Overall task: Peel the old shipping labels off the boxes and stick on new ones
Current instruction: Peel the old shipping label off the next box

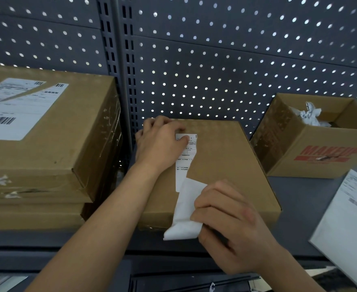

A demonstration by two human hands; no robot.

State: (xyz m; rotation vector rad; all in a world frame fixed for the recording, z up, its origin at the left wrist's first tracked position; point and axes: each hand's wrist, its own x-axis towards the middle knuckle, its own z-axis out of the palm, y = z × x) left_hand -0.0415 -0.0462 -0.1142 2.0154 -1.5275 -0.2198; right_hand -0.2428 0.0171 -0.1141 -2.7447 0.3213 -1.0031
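Note:
A flat brown cardboard box (226, 161) lies on the grey shelf in front of me. A white shipping label (186, 157) is partly stuck to its top, and most of it is peeled away. My left hand (160, 142) rests on the box's far left corner, its thumb pressing the label's top end. My right hand (230, 224) pinches the loose white strip of the label (184, 216), which hangs over the box's near edge with its blank side up.
A stack of larger brown boxes (47, 144) with a big white label stands at the left. An open carton (312, 142) with crumpled paper inside sits at the right. White label sheets (350, 218) lie at the far right. Perforated grey panels (215, 60) form the back wall.

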